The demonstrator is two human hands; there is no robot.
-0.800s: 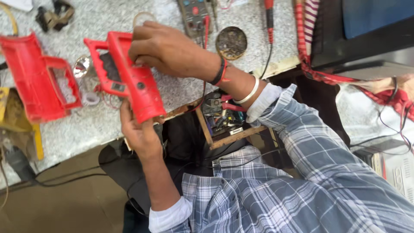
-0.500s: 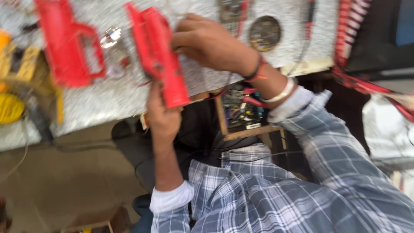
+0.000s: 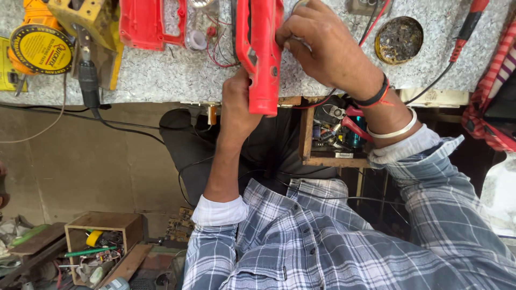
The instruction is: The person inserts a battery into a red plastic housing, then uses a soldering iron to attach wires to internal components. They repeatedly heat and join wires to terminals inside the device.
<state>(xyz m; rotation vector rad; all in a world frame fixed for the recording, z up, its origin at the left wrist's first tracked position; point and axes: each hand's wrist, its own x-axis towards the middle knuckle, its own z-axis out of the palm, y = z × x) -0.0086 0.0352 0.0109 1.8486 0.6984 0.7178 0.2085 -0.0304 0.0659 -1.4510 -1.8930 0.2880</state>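
Note:
A red plastic tool housing half point(image 3: 262, 51) stands on edge over the front of the speckled workbench point(image 3: 177, 80). My left hand point(image 3: 238, 104) grips it from below, thumb side against the shell. My right hand point(image 3: 321, 45) rests on the shell's upper right side, fingers curled against it; what the fingertips pinch is hidden. A second red housing half point(image 3: 146, 22) lies on the bench to the left, with loose wires and a small metal part point(image 3: 201, 29) between the two.
A yellow power tool point(image 3: 59, 40) with a black cord lies at the bench's left. A round tin point(image 3: 398, 38) and red-black probe leads point(image 3: 461, 37) sit at the right. An open drawer of parts point(image 3: 336, 131) is under the bench; a wooden box of tools point(image 3: 102, 247) stands on the floor.
The view has swung left and down. The red housing half has turned from flat and slanted to upright on edge, both hands staying on it.

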